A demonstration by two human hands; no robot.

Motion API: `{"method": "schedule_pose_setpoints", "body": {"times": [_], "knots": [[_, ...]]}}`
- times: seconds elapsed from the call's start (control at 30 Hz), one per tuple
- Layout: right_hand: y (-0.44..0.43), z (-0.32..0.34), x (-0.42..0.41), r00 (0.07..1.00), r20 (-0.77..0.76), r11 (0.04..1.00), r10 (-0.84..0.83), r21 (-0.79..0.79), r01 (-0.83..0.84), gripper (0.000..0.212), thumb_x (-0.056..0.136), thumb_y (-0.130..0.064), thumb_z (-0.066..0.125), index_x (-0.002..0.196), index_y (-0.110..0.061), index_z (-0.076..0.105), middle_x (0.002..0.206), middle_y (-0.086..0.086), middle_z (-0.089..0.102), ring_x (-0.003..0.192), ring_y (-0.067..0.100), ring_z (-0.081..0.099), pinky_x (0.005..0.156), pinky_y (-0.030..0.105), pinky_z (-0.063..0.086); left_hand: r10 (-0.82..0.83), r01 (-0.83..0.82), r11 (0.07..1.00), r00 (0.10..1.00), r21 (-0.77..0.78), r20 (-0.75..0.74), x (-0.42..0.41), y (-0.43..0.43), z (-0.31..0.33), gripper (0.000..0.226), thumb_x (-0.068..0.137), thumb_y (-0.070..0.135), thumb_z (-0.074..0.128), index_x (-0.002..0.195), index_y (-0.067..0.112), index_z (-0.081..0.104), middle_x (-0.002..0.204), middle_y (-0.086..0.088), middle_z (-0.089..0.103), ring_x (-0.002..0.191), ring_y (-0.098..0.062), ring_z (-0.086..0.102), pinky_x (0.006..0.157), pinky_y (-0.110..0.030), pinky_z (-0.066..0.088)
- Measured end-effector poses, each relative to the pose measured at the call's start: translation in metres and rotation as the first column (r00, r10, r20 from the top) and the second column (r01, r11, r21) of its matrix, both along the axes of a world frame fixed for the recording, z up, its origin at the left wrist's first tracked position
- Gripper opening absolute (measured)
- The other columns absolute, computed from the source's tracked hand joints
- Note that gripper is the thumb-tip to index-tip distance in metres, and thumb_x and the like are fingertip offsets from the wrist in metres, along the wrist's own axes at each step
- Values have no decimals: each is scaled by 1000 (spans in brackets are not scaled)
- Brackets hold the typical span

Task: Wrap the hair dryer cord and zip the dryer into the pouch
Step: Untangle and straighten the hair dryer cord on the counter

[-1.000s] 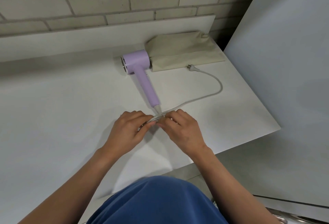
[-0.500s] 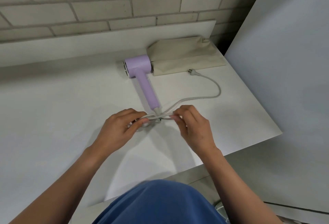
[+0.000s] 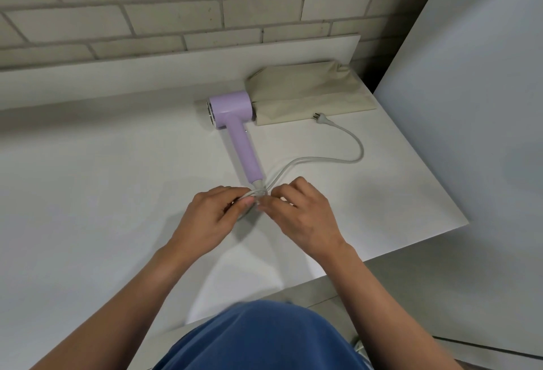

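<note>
A lilac hair dryer [image 3: 238,131] lies on the white table [image 3: 102,193], head at the back, handle pointing toward me. Its white cord [image 3: 346,159] leaves the handle's foot, gathers in loops between my hands, then curves out to the right and back to the plug [image 3: 321,118], which lies against the beige pouch [image 3: 308,90]. My left hand [image 3: 211,220] grips the bundled loops of cord just below the handle's foot. My right hand [image 3: 302,217] pinches the cord beside it, fingertips nearly touching the left hand's. The loops are mostly hidden under my fingers.
The pouch lies flat at the back right, touching the dryer's head. A brick wall [image 3: 176,11] runs behind a white ledge. A large white panel [image 3: 470,105] stands at the right, past the table's right edge [image 3: 435,181].
My right hand has moved left, bringing the cord back to my left hand. The free run of cord toward the plug has shortened a little. The dryer and pouch stay put.
</note>
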State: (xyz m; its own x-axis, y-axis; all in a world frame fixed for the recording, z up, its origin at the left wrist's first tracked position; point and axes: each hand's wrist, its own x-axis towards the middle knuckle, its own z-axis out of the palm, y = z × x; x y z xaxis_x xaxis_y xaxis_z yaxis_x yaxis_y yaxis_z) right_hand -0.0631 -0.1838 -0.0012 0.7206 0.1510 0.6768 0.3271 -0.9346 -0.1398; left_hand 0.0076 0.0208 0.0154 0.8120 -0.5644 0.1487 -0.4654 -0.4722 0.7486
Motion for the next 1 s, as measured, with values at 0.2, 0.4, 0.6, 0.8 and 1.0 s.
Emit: {"method": "schedule_pose_setpoints", "body": {"times": [0.2,0.4,0.6,0.8,1.0], "knots": [[3,10,-3,993,99,998,-69,13,68,10,96,-22,76,92,-14,73,83,-1,68,65,25,51,55,37,48,23,-31,996,995,-83,-98,4,-2,-1,20,105,36,54,109,36,73,96,16,72,90,-15,64,81,-30,50],[-1,25,-14,971,193,988,-140,86,126,10,95,-19,77,91,-11,76,83,1,70,64,26,56,59,34,50,-29,-22,983,961,-180,-276,8,-15,1,24,103,47,51,109,40,72,103,9,73,100,-17,62,91,-33,49],[-14,39,-18,962,205,973,-180,182,143,12,99,-16,71,107,-14,62,90,7,71,78,27,63,69,30,47,-68,-52,959,912,-279,-405,13,-22,12,24,106,27,51,91,24,70,91,1,76,94,-15,69,85,-15,46],[-26,29,-16,941,-74,915,-329,220,337,13,98,-11,67,109,-11,73,110,5,67,95,29,57,73,37,49,-42,-63,965,921,-254,-387,12,-28,19,36,106,26,53,75,39,65,78,-2,68,75,-7,60,72,-11,43],[-1,29,-6,977,-152,989,-149,-18,148,25,92,-18,73,117,-21,74,102,-1,68,85,26,62,76,38,46,-74,-13,970,937,-245,-341,7,-30,16,22,105,32,53,98,24,73,84,3,74,88,-14,71,88,-28,53]]}}
